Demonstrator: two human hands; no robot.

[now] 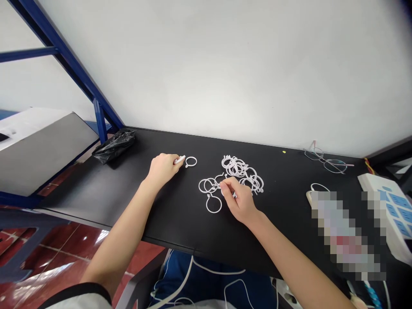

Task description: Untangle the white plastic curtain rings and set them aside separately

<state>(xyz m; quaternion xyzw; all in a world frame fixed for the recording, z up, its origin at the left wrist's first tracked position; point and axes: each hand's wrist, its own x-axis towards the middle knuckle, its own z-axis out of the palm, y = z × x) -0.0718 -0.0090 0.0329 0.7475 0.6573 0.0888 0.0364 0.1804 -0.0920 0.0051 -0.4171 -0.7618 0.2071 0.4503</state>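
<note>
My left hand (163, 168) is closed around some white rings (180, 160) seen edge-on, just above the black table. Right beside its fingertips is a single white ring (191, 162) with a small knob at its lower left. My right hand (238, 198) is pinched at the near side of a loose pile of thin white rings (237, 166), thumb and forefinger closed on one partly hidden ring. More rings lie left of that hand, one of them (213, 204) apart and nearest me. Small hooked or clip-like ends show on several rings.
A crumpled black plastic bag (115, 146) rests at the table's left end. Eyeglasses (325, 159) lie at the back right, near a blurred-out phone-like object (309, 197) and a white power strip (383, 206). A white cable (183, 285) hangs below the front edge.
</note>
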